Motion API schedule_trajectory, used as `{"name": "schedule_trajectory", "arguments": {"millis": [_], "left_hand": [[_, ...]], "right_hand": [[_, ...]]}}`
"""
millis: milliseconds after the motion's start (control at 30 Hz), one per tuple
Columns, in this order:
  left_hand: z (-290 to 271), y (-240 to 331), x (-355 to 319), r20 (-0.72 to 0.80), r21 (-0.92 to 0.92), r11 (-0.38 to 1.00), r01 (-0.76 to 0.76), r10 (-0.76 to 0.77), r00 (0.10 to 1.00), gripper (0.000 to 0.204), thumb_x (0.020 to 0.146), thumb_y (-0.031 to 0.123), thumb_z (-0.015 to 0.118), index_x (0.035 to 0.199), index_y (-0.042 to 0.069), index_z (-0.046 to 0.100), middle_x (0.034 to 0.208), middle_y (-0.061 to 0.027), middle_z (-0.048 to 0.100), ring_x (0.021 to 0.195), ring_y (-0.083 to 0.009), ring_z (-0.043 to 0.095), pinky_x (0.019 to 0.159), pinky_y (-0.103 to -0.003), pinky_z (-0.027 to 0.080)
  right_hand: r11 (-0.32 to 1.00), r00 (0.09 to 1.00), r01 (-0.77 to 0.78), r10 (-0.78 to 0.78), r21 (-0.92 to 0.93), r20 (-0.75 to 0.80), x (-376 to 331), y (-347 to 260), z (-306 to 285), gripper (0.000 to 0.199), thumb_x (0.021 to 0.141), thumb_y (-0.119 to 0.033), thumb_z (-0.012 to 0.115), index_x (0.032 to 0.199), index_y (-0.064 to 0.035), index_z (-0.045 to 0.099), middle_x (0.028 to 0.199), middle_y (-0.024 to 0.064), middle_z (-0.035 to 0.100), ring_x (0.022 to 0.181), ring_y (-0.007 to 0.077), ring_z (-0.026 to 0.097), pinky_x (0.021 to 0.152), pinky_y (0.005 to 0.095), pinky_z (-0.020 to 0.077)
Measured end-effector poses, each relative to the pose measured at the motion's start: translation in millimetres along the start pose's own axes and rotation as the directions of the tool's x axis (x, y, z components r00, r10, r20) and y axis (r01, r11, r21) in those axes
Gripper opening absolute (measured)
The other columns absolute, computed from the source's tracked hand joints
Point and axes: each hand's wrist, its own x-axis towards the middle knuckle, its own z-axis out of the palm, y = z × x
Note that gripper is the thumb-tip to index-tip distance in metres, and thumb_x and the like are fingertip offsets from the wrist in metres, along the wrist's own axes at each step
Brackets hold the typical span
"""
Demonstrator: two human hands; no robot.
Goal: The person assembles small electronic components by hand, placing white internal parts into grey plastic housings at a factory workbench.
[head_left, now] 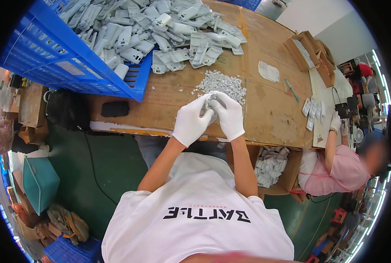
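Both my hands wear white gloves and meet over the near side of the cardboard-covered table (265, 111). My left hand (190, 120) and my right hand (230, 117) are closed around one small grey plastic part (211, 104). Fingers cover most of that part, so its full shape is hidden. Just beyond the fingertips is a heap of small light-grey pieces (225, 84). Farther back lies a large pile of pale grey plastic housings (160, 33), partly spilling out of a tipped blue crate (79, 65).
A black case (115, 109) lies left of my hands; a teal pen (292, 90) and white paper (269, 71) lie right. Cardboard trays (301, 51) stand far right. Under the edge, a box holds white parts (270, 166). A co-worker (335, 168) in pink works at right.
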Motion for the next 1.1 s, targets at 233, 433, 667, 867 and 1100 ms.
{"name": "schedule_trajectory", "arguments": {"millis": [233, 433, 667, 867, 1100], "left_hand": [[5, -9, -2, -0.067, -0.025, 0.999, 0.022, -0.023, 0.997, 0.026, 0.088, 0.006, 0.064, 0.114, 0.003, 0.065, 0.091, -0.0196, 0.071, 0.088, -0.0307, 0.073, 0.074, -0.035, 0.056], [12, -7, -4, -0.109, -0.027, 0.999, -0.025, 0.022, 0.994, 0.019, 0.086, 0.004, 0.064, 0.105, 0.007, 0.065, 0.084, -0.0185, 0.070, 0.077, -0.0362, 0.070, 0.065, -0.042, 0.054], [14, -11, 4, -0.098, -0.060, 0.998, -0.034, 0.028, 0.995, 0.020, 0.088, 0.005, 0.062, 0.107, 0.006, 0.067, 0.083, -0.0172, 0.070, 0.076, -0.0316, 0.072, 0.066, -0.038, 0.054], [14, -4, 6, -0.105, -0.173, 0.984, 0.040, -0.059, 0.993, 0.020, 0.091, 0.006, 0.060, 0.110, 0.004, 0.067, 0.089, -0.0179, 0.071, 0.084, -0.0309, 0.072, 0.072, -0.036, 0.054], [22, -2, 0, -0.046, -0.206, 0.979, -0.009, 0.000, 0.999, 0.025, 0.091, 0.006, 0.059, 0.115, 0.005, 0.064, 0.097, -0.0196, 0.070, 0.089, -0.0332, 0.072, 0.076, -0.037, 0.054]], "right_hand": [[0.998, 0.998, 0.052, -0.054, -0.043, -0.043, -6, -7, 2, 0.016, 0.089, -0.011, 0.070, 0.102, -0.0027, 0.071, 0.083, 0.0095, 0.072, 0.075, 0.0132, 0.069, 0.070, 0.0271, 0.0525], [0.997, 0.996, 0.074, -0.075, -0.027, -0.056, -11, 2, 0, 0.013, 0.088, -0.010, 0.071, 0.090, -0.0004, 0.064, 0.076, 0.0087, 0.066, 0.069, 0.0145, 0.062, 0.067, 0.0299, 0.0503], [1.000, 0.997, 0.023, -0.024, -0.008, -0.073, -12, -3, 1, 0.013, 0.089, -0.011, 0.070, 0.091, -0.0010, 0.062, 0.078, 0.0072, 0.064, 0.075, 0.0122, 0.062, 0.070, 0.0306, 0.0505], [0.987, 0.999, -0.017, 0.024, 0.162, -0.041, -18, -9, -10, 0.023, 0.090, -0.009, 0.067, 0.110, 0.0000, 0.064, 0.099, 0.0088, 0.069, 0.093, 0.0131, 0.066, 0.085, 0.0290, 0.0511], [0.977, 0.999, 0.016, -0.008, 0.211, -0.041, -12, -6, 1, 0.030, 0.091, -0.006, 0.060, 0.119, 0.0019, 0.065, 0.110, 0.0076, 0.068, 0.103, 0.0130, 0.062, 0.092, 0.0283, 0.0488]]}}
